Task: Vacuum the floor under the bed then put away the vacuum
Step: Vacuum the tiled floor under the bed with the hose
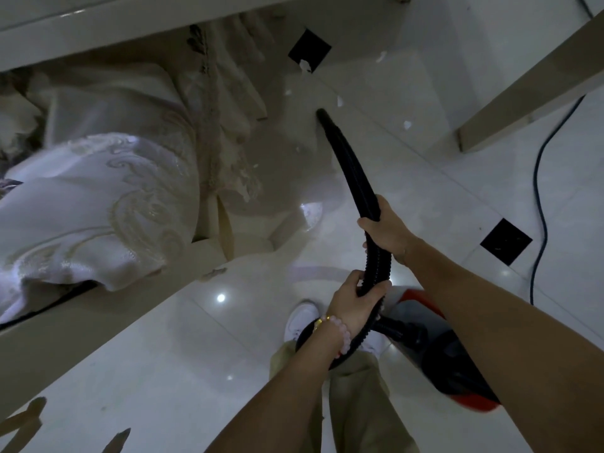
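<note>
A black vacuum hose (346, 161) runs from my hands out to its narrow nozzle tip (322, 113), which rests on the glossy white tile floor (202, 341) beside the bed. My right hand (387, 228) grips the hose at its smooth upper part. My left hand (354, 299), with a bead bracelet on the wrist, holds the ribbed part lower down. The red and dark vacuum body (447, 351) sits on the floor under my right forearm. The bed (98, 204) with its cream patterned cover fills the left.
Small white paper scraps (407, 124) lie on the tiles near the nozzle. A blue cable (539, 204) trails along the right. A beige furniture leg (523, 96) stands at upper right. Black inset tiles (506, 241) dot the floor. My white shoe (302, 317) is below.
</note>
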